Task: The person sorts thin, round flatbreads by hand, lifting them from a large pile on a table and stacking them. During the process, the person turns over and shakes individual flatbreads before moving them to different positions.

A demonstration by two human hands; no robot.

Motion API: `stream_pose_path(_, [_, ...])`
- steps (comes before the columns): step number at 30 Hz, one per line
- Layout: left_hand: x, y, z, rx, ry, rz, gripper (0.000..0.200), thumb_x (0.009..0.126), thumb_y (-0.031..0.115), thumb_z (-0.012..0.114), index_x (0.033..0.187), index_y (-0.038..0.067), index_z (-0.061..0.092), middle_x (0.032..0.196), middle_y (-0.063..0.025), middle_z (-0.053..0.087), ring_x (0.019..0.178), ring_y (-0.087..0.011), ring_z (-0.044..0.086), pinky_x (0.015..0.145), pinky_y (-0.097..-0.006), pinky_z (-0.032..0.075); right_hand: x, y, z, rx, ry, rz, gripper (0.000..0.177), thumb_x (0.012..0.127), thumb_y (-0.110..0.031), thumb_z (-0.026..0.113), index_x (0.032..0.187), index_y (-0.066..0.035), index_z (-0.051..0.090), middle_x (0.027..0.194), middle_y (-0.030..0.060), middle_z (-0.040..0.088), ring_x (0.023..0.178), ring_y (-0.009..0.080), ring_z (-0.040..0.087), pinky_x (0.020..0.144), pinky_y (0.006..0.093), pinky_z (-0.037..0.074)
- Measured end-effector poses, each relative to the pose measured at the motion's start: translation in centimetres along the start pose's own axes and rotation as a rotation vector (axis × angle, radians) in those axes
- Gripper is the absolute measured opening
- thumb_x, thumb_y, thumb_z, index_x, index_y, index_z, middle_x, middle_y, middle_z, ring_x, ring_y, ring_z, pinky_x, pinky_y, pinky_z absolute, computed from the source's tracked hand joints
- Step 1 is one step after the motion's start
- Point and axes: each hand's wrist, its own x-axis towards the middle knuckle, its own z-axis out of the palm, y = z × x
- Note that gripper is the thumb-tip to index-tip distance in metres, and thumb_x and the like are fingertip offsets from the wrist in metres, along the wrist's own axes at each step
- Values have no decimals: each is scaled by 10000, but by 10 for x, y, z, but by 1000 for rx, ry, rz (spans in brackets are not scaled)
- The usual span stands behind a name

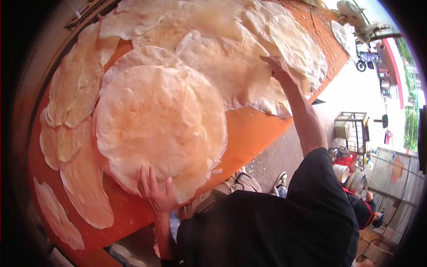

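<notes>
Thin, pale, floury dough sheets lie spread over an orange-red tabletop. My left hand rests with spread fingers on the near edge of a large round dough sheet, which lies on other sheets. My right hand reaches farther across, over another wide dough sheet. Its fingers stretch out to the left, close to the sheet's right side, and hold nothing that I can make out. Whether they touch the dough is hard to tell.
Long oval dough sheets overlap along the left side of the orange table. Beyond its right edge are the floor, a metal rack, metal pots and another person. A plastic bag hangs by the far corner.
</notes>
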Motion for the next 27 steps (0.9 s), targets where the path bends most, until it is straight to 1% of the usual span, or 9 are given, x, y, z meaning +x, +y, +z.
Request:
stream_pose_path(3, [3, -11, 24, 14, -49, 24, 618, 844, 350, 649, 1335, -4, 520, 1416, -259, 418, 1310, -445, 408, 1066, -530, 351, -21, -38, -1, -262, 102, -447, 330, 700, -326, 753, 828, -25, 704, 685, 57, 636, 696, 154, 613, 641, 315, 476])
stream_pose_path(7, [0, -14, 25, 28, -67, 26, 592, 914, 385, 572, 1332, -31, 518, 1419, -270, 414, 1325, -449, 392, 1085, -509, 333, -46, -112, -47, 327, 114, -684, 208, 801, -138, 751, 936, -14, 652, 780, 64, 666, 646, 152, 629, 592, 290, 510])
stream_pose_path(12, [0, -14, 30, 21, -68, 14, 620, 900, 429, 574, 1314, -29, 520, 1408, -265, 422, 1306, -451, 408, 1075, -528, 341, 103, -75, -186, 564, 422, -266, 290, 789, -66, 764, 1035, 21, 637, 947, 138, 674, 798, 273, 689, 690, 456, 601])
stream_pose_path(15, [2, -12, 29, 41, -80, 20, 620, 903, 426, 568, 1319, -32, 517, 1410, -264, 420, 1309, -452, 404, 1075, -528, 338, 122, -25, -218, 784, 528, -77, 293, 878, -89, 693, 1120, 6, 558, 1037, 167, 635, 905, 295, 668, 733, 443, 600])
stream_pose_path(17, [2, -11, 29, 54, -80, 14, 616, 902, 419, 567, 1321, -30, 517, 1411, -263, 420, 1309, -453, 404, 1076, -528, 336, 120, 25, -234, 456, 551, 43, 529, 813, -284, 782, 1165, 40, 557, 1068, 188, 644, 881, 338, 660, 733, 418, 568])
stream_pose_path(18, [2, -9, 29, 59, -78, 10, 613, 902, 415, 566, 1321, -29, 517, 1412, -263, 420, 1309, -453, 404, 1076, -528, 335, 75, 10, -222, -191, 729, 189, 770, 733, -409, 820, 1239, 80, 507, 1076, 204, 650, 886, 364, 656, 771, 431, 537])
stream_pose_path(21, [3, -7, 28, 64, -94, -6, 606, 906, 405, 557, 1326, -29, 514, 1411, -263, 420, 1311, -455, 402, 1078, -527, 332, 36, 41, -184, -1020, 951, -407, 742, 716, -471, 778, 1253, -4, 568, 1080, 259, 630, 980, 387, 631, 826, 448, 511])
stream_pose_path(25, [4, -6, 33, 55, -79, 0, 605, 910, 403, 546, 1331, -30, 510, 1410, -266, 419, 1314, -456, 400, 1078, -528, 332, 9, 22, -97, -892, 542, -922, 753, 735, -487, 779, 1279, -15, 559, 1102, 219, 600, 1029, 353, 577, 873, 433, 475])
stream_pose_path(27, [4, -7, 32, 70, -85, 1, 606, 911, 403, 542, 1333, -30, 509, 1409, -268, 419, 1314, -458, 399, 1077, -528, 334, 13, 7, -60, -848, 484, -847, 862, 706, -604, 741, 1295, -5, 546, 1045, 236, 593, 979, 352, 574, 842, 455, 463])
